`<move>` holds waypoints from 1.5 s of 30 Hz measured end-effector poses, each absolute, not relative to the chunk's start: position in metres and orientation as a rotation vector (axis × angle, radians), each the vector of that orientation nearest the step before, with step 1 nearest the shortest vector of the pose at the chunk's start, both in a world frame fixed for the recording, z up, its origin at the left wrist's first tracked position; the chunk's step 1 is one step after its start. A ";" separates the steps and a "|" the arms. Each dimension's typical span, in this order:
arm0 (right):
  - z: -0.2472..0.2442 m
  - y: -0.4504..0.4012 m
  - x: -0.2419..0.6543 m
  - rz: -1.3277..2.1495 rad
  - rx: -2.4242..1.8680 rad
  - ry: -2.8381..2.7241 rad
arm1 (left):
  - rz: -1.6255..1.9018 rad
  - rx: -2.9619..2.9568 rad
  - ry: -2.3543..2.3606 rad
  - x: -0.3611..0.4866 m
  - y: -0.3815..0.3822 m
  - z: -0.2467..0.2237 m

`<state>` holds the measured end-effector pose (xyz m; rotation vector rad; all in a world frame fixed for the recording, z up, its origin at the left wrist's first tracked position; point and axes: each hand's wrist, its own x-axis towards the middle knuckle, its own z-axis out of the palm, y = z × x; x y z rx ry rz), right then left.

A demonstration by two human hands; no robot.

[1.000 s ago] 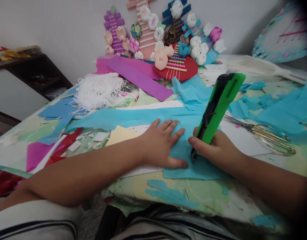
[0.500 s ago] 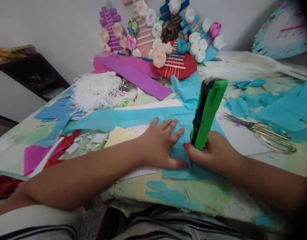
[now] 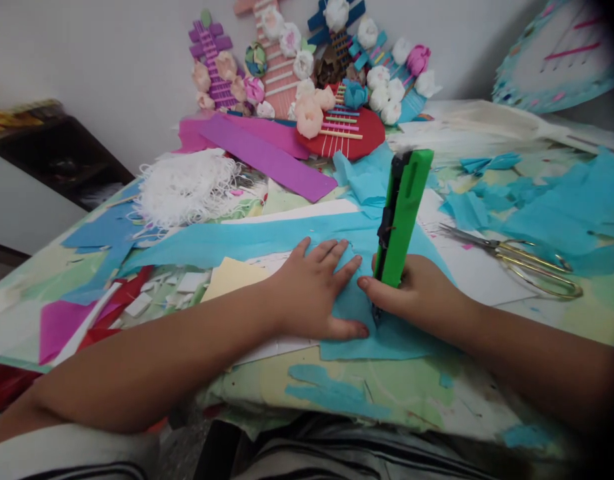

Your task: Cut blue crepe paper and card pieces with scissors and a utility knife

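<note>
A sheet of thin blue paper (image 3: pixel 407 340) lies over white paper near the front edge of the table. My left hand (image 3: pixel 319 290) is spread flat on it, fingers apart, holding nothing. Just to its right, my right hand (image 3: pixel 411 287) is closed around a green and black utility knife (image 3: pixel 404 217). The knife stands nearly upright, its lower tip at the blue paper close to my left thumb.
Gold-handled scissors (image 3: pixel 531 260) lie at the right, near crumpled blue paper (image 3: pixel 561 213). White string (image 3: pixel 187 187) is heaped at the left. A purple strip (image 3: pixel 271 160) and flower-decorated crafts (image 3: pixel 307 113) are at the back.
The knife's lower tip now shows near my left thumb, and the knife and right hand have shifted slightly relative to the paper. The whole view has moved a little to the left.
</note>
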<state>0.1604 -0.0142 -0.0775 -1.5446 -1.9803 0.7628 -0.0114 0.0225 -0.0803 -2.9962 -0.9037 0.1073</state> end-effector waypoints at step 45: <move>-0.074 -0.019 0.165 0.854 -1.480 -2.035 | 0.098 -3.002 -0.894 -0.012 0.023 -0.082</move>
